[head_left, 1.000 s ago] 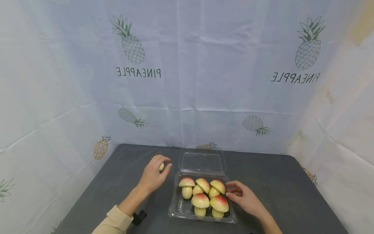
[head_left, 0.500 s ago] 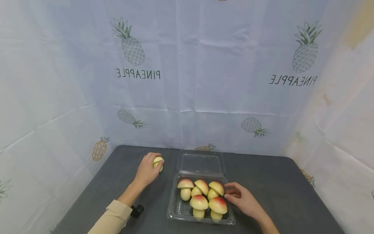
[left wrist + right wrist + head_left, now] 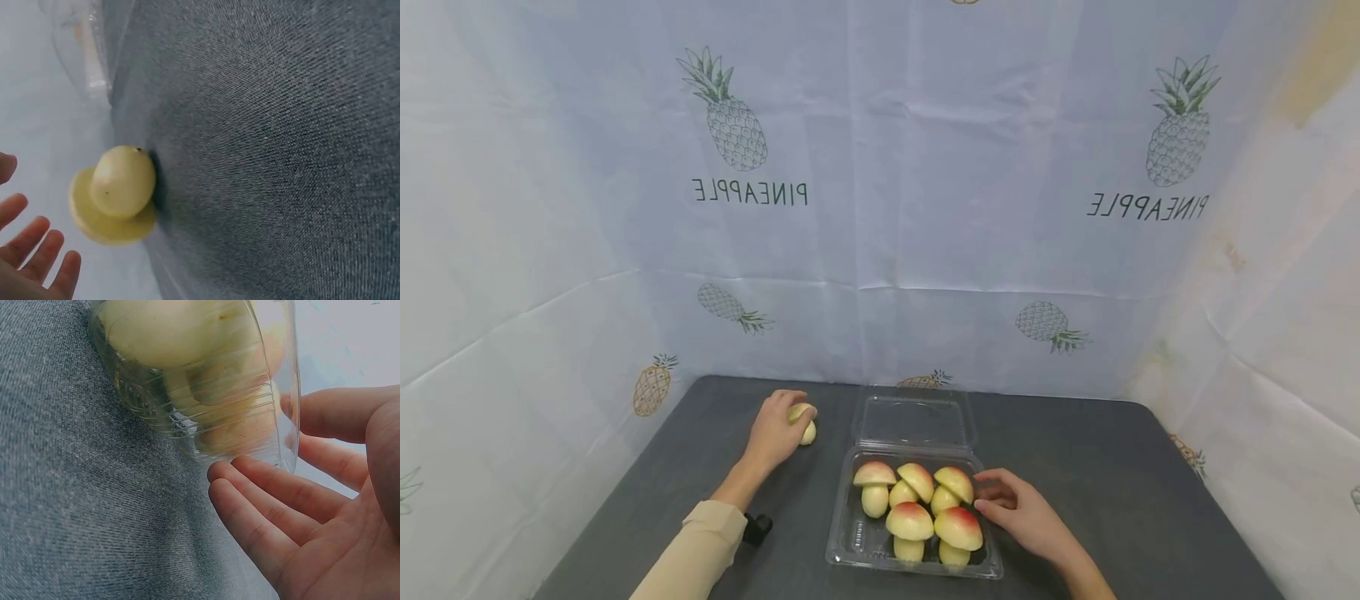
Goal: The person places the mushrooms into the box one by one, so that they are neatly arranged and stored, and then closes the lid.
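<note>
My left hand (image 3: 775,429) is over a single mushroom-shaped piece (image 3: 808,434) at the table's back left. In the left wrist view the relaxed, spread fingers of that hand (image 3: 37,265) stand beside the yellow piece (image 3: 123,182), with a gap between. The piece lies on its side, round stem towards the camera. A clear plastic box (image 3: 854,547) at the front centre holds several red-and-yellow mushroom pieces (image 3: 910,522). My right hand (image 3: 1028,514) is at its right wall; in the right wrist view the loosely extended fingers of that hand (image 3: 300,519) rest by the clear side (image 3: 284,434).
The box's clear lid (image 3: 914,419) is folded back behind it on the dark table (image 3: 1067,450). A small black object (image 3: 758,528) lies by my left wrist. White cloth (image 3: 955,208) printed with pineapples hangs behind and at both sides.
My left hand has shifted left and lowered around the lone mushroom piece over the last second. My right hand keeps its place beside the box. The head view has tilted slightly.
</note>
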`<state>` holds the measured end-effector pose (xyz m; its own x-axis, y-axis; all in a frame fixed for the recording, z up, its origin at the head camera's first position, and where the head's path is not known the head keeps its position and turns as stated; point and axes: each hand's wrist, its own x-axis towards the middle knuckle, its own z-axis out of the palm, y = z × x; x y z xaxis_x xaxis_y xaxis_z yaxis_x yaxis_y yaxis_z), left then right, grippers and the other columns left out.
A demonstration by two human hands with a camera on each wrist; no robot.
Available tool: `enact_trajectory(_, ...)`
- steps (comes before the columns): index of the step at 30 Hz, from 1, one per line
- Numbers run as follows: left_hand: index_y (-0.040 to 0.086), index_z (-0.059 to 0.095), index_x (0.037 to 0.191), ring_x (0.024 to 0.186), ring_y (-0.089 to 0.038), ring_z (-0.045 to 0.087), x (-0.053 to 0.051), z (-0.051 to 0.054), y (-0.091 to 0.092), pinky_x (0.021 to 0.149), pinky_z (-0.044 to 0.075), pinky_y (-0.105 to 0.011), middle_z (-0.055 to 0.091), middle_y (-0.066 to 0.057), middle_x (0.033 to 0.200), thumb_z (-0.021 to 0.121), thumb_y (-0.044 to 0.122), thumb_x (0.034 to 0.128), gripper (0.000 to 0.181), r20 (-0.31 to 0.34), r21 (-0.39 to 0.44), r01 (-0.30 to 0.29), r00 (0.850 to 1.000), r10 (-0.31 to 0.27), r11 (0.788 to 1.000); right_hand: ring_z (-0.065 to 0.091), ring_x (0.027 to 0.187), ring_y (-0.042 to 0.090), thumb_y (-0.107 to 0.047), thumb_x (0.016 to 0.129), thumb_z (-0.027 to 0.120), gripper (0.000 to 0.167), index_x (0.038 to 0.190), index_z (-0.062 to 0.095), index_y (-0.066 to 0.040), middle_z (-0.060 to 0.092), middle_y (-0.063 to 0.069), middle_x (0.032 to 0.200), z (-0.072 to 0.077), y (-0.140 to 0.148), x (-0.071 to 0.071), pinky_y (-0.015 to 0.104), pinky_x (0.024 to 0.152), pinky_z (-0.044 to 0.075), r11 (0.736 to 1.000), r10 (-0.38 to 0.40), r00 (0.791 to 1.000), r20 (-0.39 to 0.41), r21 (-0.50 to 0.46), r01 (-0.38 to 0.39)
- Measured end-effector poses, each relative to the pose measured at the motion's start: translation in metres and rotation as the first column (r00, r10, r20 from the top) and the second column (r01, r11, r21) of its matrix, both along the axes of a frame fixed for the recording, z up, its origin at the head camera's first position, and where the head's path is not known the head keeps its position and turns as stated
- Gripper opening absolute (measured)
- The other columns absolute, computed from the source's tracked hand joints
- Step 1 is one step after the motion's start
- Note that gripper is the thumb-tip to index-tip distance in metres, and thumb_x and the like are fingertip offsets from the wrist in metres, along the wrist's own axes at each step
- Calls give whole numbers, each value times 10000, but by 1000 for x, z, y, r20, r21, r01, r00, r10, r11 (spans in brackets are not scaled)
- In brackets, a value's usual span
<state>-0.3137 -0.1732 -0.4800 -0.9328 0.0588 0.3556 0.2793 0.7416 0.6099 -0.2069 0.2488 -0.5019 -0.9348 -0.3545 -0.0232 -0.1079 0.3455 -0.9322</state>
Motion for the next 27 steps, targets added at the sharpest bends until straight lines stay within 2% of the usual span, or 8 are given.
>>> enact_trajectory(8, -1, 637, 1311, 1234, -417, 497, -11, -12, -2, 962, 448, -592, 559, -222, 1333, 685, 280, 988, 431, 34, -6, -36, 999, 36, 999, 652, 1103, 355, -207, 1014, 654, 490, 1394, 498, 61, 654, 186, 1219, -1, -1, 0, 391, 834, 588, 1000, -7, 1000, 5, -2, 7)
enact_trajectory(15, -10, 655, 1273, 1160, -434, 529, -14, -22, -6, 890, 472, -571, 571, -251, 1282, 709, 262, 976, 406, 59, 17, -58, 997, 57, 998, 652, 1102, 350, -205, 1016, 650, 482, 1393, 502, 55, 651, 186, 1222, 0, -1, 1, 394, 838, 588, 1000, -2, 1000, 0, -3, 2)
enact_trajectory(19, -16, 648, 1270, 1108, -425, 555, -15, -24, -7, 875, 479, -572, 568, -260, 1249, 687, 228, 992, 372, 66, 45, -53, 997, 50, 998, 656, 1097, 326, -228, 1021, 647, 477, 1393, 512, 37, 656, 164, 1219, 0, 0, 0, 386, 841, 585, 1000, -10, 1000, 2, 11, 10)
enact_trajectory(23, 2, 646, 1259, 1005, -365, 574, -17, -24, -7, 824, 483, -528, 572, -233, 1208, 680, 224, 997, 345, 89, 87, -50, 995, 42, 995, 653, 1099, 330, -226, 1022, 644, 478, 1396, 508, 40, 653, 170, 1223, -1, 0, -1, 397, 842, 585, 1000, -11, 1000, 2, 7, 11)
enact_trajectory(27, 24, 649, 1262, 962, -315, 574, -17, -24, -6, 804, 483, -493, 581, -198, 1193, 688, 229, 994, 339, 116, 96, -45, 993, 34, 994, 645, 1111, 353, -211, 1020, 645, 488, 1402, 495, 54, 645, 189, 1233, -1, 1, 0, 413, 847, 585, 1000, -4, 1000, 8, -7, 4)
